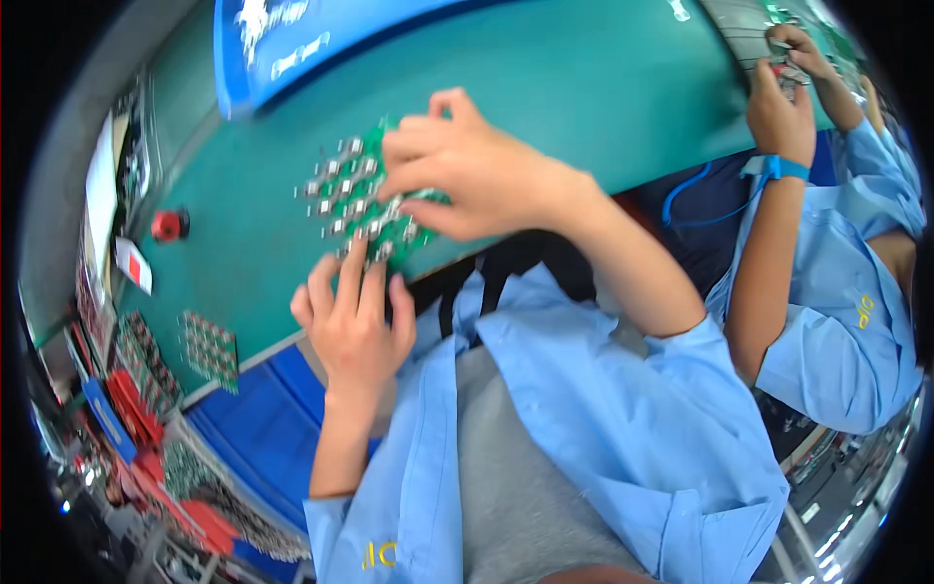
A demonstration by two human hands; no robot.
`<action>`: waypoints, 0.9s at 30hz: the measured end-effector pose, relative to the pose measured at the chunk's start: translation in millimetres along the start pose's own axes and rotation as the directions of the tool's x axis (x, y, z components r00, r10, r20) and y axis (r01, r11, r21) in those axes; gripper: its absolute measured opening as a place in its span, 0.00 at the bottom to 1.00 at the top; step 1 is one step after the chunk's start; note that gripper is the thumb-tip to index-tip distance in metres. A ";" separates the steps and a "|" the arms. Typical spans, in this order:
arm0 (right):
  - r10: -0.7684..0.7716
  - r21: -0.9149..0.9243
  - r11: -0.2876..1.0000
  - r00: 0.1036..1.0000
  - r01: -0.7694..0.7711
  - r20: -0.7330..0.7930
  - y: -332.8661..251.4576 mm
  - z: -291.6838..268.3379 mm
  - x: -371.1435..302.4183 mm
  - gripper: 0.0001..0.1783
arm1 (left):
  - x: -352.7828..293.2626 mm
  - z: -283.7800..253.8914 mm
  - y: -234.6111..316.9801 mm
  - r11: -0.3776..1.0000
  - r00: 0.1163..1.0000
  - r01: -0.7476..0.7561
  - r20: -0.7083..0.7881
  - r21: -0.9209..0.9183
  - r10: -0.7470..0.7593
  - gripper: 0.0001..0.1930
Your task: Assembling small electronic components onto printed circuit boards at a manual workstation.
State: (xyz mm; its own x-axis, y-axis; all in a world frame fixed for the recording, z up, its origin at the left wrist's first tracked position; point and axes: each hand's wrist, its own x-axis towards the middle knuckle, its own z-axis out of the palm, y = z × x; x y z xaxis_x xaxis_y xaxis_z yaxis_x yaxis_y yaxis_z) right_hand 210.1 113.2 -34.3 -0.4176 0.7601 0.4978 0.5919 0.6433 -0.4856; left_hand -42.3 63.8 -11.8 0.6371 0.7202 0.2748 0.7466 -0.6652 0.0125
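A green circuit board panel (pixel 342 195) with rows of small silvery metal parts lies on the green table mat, partly covered by my hands. My left hand (pixel 355 321) rests at the panel's near edge, fingers stretched and apart, its fingertips touching the board. Over the panel's right side, my right hand (pixel 457 170) is bent with thumb and forefinger drawn together close to the metal parts. Whatever may be between those fingertips is too small and blurred to make out.
A blue tray (pixel 238 83) holding small silvery parts stands at the back. On the left lie a red roll (pixel 170 226) and another circuit board panel (pixel 209 350), near red bins (pixel 136 409). At the right, a co-worker in a blue shirt (pixel 827 331) handles small parts.
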 end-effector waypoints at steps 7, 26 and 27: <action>0.283 -0.181 0.911 0.879 -0.372 -0.383 88.8 -56.2 28.6 0.09 | -1.7 -9.9 -9.7 0.997 0.999 -0.035 -0.021 -0.075 0.033 0.10; 0.571 -0.483 0.587 0.755 -0.650 -0.321 230.3 -35.2 141.9 0.08 | -15.9 30.3 -28.2 0.916 0.942 0.003 -0.305 -0.402 -0.137 0.06; 0.568 -0.483 0.615 0.775 -0.623 -0.275 223.1 -37.4 144.3 0.09 | -19.3 36.4 -32.1 0.894 0.919 0.019 -0.345 -0.448 -0.192 0.06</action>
State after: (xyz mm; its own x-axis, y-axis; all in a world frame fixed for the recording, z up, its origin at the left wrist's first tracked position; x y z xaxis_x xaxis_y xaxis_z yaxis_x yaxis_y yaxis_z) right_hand 307.7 363.0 -43.9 0.2025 0.9297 0.3078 0.9575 -0.1219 -0.2616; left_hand -71.6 78.4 -52.5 0.3758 0.7216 0.5815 0.5937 -0.6692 0.4468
